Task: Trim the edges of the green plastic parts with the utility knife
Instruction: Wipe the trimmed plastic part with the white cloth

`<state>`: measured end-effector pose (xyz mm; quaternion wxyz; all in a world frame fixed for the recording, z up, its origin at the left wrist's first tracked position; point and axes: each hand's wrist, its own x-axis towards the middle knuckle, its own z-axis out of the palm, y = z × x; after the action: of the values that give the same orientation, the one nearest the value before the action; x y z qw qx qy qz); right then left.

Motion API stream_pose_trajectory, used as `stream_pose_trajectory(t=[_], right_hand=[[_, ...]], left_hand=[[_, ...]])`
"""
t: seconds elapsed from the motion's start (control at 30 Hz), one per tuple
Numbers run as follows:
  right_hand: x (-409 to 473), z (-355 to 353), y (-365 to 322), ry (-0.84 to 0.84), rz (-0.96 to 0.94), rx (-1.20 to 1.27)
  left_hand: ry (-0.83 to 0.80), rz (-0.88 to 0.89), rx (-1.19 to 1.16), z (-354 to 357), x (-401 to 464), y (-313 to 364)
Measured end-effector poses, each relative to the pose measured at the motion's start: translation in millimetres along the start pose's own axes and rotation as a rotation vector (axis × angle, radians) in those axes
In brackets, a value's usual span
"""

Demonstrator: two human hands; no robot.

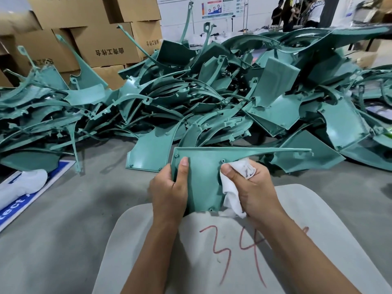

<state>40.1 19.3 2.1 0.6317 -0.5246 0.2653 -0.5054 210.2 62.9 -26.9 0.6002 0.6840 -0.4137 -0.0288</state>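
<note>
From the head camera, our left hand (169, 187) grips the green plastic part (203, 179) upright over our lap; our right hand (252, 187) clutches a white cloth (231, 196) against it. No knife visible; the big pile (212, 98) on the floor looks untrimmed.

Grey concrete floor (63, 209), dull, even light. Stacked cardboard boxes (84, 35) stood back left, printed text on their sides. White wall (176, 15) behind carried a poster (220, 7) with charts. Several people (297, 13) stood at a bench far right, blurred. A blue-and-white sign (12, 206) lay flat on the floor at left, a white bag (21, 185) resting on it.
</note>
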Motion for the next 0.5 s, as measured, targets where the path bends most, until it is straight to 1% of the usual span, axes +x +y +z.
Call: stream_pose_trajectory(t=[0.07, 0.17, 0.3, 0.33, 0.43, 0.5], right_hand=[[0.7, -1.7, -1.1, 0.005, -0.004, 0.045], [0.7, -2.1, -3.0, -0.008, -0.018, 0.163], [0.8, -3.0, -4.5, 0.017, 0.018, 0.125], [1.7, -6.4, -7.7, 0.035, 0.052, 0.137], [9.2, -25.6, -14.6, 0.131, 0.118, 0.348], [10.7, -34.2, -14.6, 0.201, 0.136, 0.359]], left_hand=[[-0.009, 0.006, 0.001, -0.1, 1.4, 1.2], [-0.014, -0.029, -0.011, -1.9, 2.3, 1.0], [-0.003, -0.063, -0.035, 2.0, -2.1, 5.1], [0.015, -0.057, -0.024, 2.5, -2.8, 5.3], [0.059, -0.071, 0.013, -0.6, -1.8, 1.2], [0.065, -0.078, 0.039, -3.8, -1.1, -2.1]])
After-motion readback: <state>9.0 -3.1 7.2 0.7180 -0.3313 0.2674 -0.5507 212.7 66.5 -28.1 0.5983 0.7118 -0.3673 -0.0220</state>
